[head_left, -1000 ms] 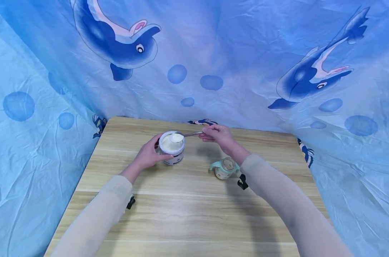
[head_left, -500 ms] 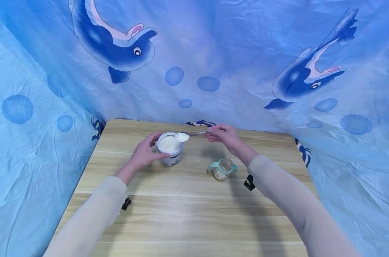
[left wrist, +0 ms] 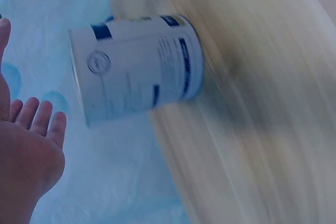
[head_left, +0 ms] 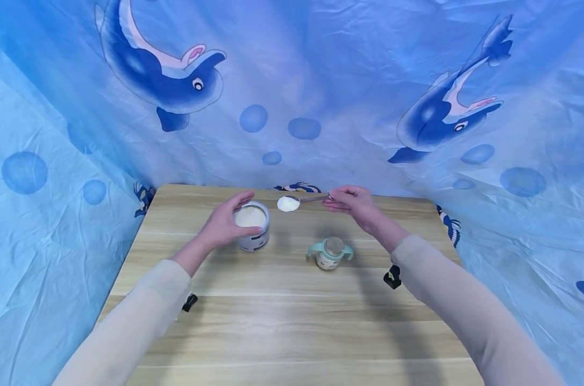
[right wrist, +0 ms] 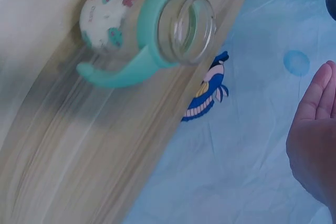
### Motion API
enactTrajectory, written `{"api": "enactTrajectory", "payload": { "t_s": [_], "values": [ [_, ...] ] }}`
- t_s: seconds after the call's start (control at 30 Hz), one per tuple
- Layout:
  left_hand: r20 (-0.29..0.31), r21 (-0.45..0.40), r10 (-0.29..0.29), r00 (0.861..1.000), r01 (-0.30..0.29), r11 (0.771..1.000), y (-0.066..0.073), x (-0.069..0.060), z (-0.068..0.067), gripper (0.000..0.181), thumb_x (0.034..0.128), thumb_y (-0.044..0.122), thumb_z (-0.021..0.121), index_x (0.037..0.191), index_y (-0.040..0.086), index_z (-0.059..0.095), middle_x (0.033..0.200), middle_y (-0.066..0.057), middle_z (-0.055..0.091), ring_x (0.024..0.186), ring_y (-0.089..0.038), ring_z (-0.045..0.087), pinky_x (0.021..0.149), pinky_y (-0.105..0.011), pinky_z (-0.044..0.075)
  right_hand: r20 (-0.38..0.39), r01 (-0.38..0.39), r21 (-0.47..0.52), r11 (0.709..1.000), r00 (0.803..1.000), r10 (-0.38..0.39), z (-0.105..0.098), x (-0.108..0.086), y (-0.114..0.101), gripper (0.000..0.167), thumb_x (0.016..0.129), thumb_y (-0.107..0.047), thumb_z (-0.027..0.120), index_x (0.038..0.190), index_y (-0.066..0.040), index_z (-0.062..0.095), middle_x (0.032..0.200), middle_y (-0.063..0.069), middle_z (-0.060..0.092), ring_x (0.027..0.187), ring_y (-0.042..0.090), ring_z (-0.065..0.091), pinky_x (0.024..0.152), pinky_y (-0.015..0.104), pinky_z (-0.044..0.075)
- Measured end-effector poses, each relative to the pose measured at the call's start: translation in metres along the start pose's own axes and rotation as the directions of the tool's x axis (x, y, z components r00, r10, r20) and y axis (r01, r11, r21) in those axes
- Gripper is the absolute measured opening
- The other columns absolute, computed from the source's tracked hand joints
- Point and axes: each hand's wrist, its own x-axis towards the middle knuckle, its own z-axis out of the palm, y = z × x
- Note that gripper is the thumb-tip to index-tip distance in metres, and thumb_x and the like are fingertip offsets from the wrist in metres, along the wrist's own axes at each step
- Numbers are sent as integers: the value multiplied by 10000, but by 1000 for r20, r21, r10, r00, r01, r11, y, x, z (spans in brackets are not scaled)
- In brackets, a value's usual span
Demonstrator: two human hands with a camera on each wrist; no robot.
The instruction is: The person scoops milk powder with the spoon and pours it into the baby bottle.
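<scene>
My right hand [head_left: 357,205] pinches the handle of a metal spoon [head_left: 316,198] heaped with white powder [head_left: 288,203]. The spoon is in the air between the can and the bottle. An uncovered can of white powder [head_left: 254,242] stands upright on the table. Around its left side my left hand [head_left: 221,222] spreads thumb and fingers; in the left wrist view this hand [left wrist: 34,148] is apart from the can [left wrist: 136,72]. Right of the can stands a lidless clear baby bottle [head_left: 328,261] with mint-green handles [right wrist: 149,22]. The spoon's bowl [right wrist: 331,3] is cut off in the right wrist view.
The wooden table [head_left: 272,327] has its back edge just behind the can. A blue dolphin-printed cloth [head_left: 292,75] hangs behind the table and at both sides. Black straps [head_left: 392,277] hang below both sleeves.
My right hand has moved right with the loaded spoon, from above the can to clear of its rim. My left hand's fingers have come away from the can.
</scene>
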Motion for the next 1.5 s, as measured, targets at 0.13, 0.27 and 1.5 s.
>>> {"api": "enactTrajectory", "payload": {
  "t_s": [0.13,0.27,1.5],
  "values": [
    [47,-3,25,999,-25,1000,13,8,12,1038,805,353,969,1647,149,398,1662,-60,463,1519,-279,444,1259,-455,377,-10,3,14,1000,1000,-3,-15,-11,-3,111,1074,-62,642,1117,31,685,965,83,804,947,206,800,996,443,607],
    [85,9,32,996,-33,999,24,14,24,1040,803,387,964,1648,166,399,1663,-61,462,1504,-318,464,1247,-478,393,-22,-1,20,1000,1000,2,-30,-22,-4,79,1074,-52,636,1088,-10,701,960,88,805,945,205,801,955,397,626],
    [338,-34,126,933,-122,992,36,52,146,1059,783,363,974,1640,107,407,1660,-65,467,1491,-284,487,1248,-453,387,-115,5,56,998,993,2,-114,-92,35,211,1081,-32,616,998,-114,792,962,77,817,938,184,805,904,345,639]
  ]
}}
